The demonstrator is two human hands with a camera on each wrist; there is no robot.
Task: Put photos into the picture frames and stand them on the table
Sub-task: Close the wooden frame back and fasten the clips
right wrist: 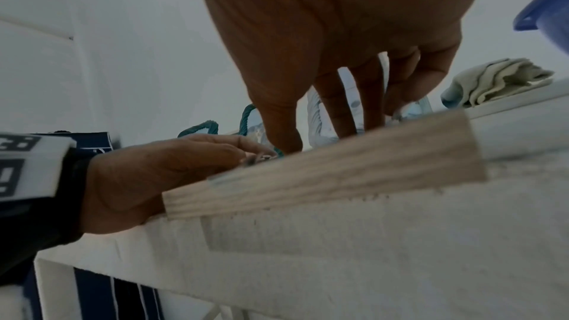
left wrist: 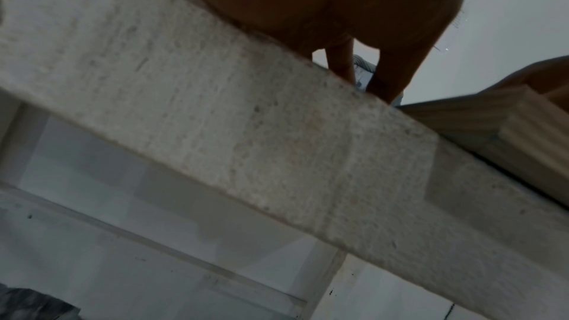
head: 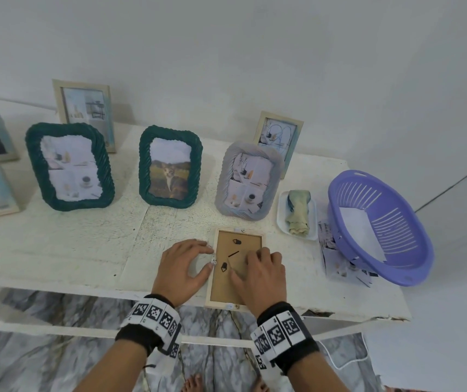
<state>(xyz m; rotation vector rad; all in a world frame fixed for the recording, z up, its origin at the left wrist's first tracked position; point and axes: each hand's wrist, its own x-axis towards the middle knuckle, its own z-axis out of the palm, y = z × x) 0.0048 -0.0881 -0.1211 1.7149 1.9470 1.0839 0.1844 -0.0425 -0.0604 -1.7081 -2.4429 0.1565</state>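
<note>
Frames lying flat: one, a light wooden picture frame (head: pixel 236 268) face down with its brown backing board up, at the counter's (head: pixel 56 250) near edge, about 6 o'clock.
Frames standing: seven in view. Two dark green woven frames (head: pixel 69 165), one grey woven frame (head: pixel 247 183), and four pale wooden frames (head: pixel 85 111), two of them cut off at 9 o'clock.
Left hand (head: pixel 182 271): rests on the counter at the flat frame's left edge, fingers loosely curved, fingertips touching the frame, gripping nothing.
Right hand (head: pixel 260 275): lies on the backing board, fingers bent down onto it; whether it pinches anything I cannot tell.
Loose photos (head: pixel 337 256): a pile at 3 o'clock, partly under a purple slotted plastic basket (head: pixel 379 227).
Between: a folded pale cloth (head: pixel 298 212) on a white tray (head: pixel 281 219), standing between the grey frame and the basket.
</note>
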